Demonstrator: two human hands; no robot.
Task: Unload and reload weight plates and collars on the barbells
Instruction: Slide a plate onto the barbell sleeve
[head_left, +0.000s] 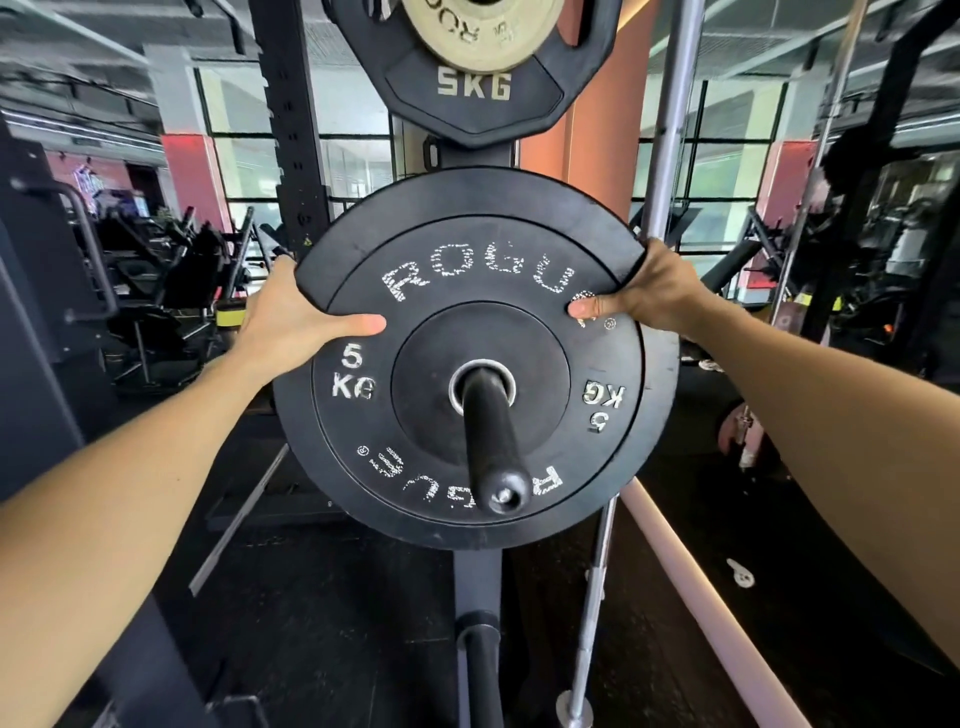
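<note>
A black 5 kg Rogue bumper plate (447, 291) fills the middle of the head view, its steel-ringed hole threaded over a black peg (493, 441) that points toward me. A second black plate (665, 374) shows just behind it on the same peg. My left hand (291, 317) grips the front plate's upper left rim, thumb across its face. My right hand (639, 291) grips the upper right rim, thumb on the face as well. Above hangs a black 5KG grip plate (472, 98) with a small pale plate (480, 31) in front of it.
The black rack upright (291, 130) stands behind at the left. A steel bar (670, 119) stands upright at the right, and a barbell (592, 597) leans down to the dark floor. A pale pink bar (701, 603) slants across the floor. Gym machines (156, 291) stand further left.
</note>
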